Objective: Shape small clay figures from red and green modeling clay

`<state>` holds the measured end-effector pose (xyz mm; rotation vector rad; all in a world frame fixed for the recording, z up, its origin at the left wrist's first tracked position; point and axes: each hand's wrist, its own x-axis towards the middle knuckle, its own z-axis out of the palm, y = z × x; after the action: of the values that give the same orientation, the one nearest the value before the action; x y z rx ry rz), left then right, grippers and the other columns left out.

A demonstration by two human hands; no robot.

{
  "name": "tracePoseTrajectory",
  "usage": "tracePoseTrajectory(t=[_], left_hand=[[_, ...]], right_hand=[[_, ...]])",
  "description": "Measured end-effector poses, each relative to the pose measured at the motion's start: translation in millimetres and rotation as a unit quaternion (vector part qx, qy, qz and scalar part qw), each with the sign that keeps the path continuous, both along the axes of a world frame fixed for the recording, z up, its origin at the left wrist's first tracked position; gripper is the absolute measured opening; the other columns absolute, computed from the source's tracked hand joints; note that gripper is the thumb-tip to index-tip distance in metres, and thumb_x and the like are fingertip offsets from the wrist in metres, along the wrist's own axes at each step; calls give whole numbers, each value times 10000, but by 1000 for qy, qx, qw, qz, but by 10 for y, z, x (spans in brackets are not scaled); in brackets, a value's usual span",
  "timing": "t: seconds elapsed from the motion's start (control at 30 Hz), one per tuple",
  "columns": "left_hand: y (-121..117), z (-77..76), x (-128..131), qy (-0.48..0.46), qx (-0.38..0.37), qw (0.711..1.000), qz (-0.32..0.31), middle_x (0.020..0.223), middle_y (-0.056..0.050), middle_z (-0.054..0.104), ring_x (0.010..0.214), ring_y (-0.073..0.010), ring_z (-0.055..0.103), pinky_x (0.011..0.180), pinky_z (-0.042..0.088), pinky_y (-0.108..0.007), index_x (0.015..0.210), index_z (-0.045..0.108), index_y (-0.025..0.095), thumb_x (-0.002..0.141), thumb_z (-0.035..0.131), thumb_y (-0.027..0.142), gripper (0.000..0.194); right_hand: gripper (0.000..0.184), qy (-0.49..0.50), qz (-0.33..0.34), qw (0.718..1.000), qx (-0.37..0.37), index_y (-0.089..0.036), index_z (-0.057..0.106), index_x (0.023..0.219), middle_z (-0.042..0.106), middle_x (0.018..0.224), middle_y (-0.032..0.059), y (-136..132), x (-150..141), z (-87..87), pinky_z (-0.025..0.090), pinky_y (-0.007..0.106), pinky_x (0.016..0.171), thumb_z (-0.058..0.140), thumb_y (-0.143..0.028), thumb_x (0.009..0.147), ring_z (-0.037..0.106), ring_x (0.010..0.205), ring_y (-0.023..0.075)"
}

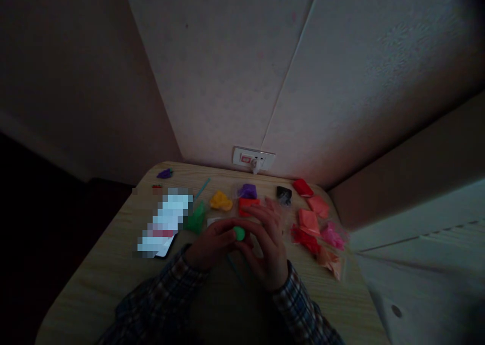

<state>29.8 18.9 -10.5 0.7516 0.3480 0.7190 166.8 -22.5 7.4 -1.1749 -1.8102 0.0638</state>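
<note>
A small round piece of green modelling clay (239,233) is held above the middle of the table. My left hand (212,241) pinches it from the left between thumb and fingers. From the right, the curved index finger and thumb of my right hand (268,249) close around the same piece, while its other fingers reach out past it. Just beyond my hands lie a red-orange clay packet (248,206) and a purple clay packet (248,191). A green clay packet (196,218) rests beside my left hand, with yellow clay (221,201) behind it.
A phone (166,229) with a blurred-out screen lies at left on the wooden table (102,269). Behind it is a small purple figure (165,174). Several red and pink packets (309,221) cover the right side, near a black packet (284,194). A wall socket (253,158) holds a plug.
</note>
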Motion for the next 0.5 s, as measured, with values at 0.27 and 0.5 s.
tracePoseTrajectory(t=[0.27,0.5], left_hand=[[-12,63,5,22,51,998,11,757,-45,646,703,-148,585,655,457,-239,894,715,153,690,714,420,336],[6,48,1,10,85,996,-5,703,-38,643,654,-135,588,639,467,-237,860,714,148,691,715,416,317]], right_hand=[[201,-10,12,1000,16,-191,553,1059,579,1117,96,5,-3,1,406,434,915,504,-250,874,502,1085,241],[215,-21,22,999,12,-190,534,1081,568,1151,98,2,-16,-20,403,419,900,468,-246,884,489,1105,242]])
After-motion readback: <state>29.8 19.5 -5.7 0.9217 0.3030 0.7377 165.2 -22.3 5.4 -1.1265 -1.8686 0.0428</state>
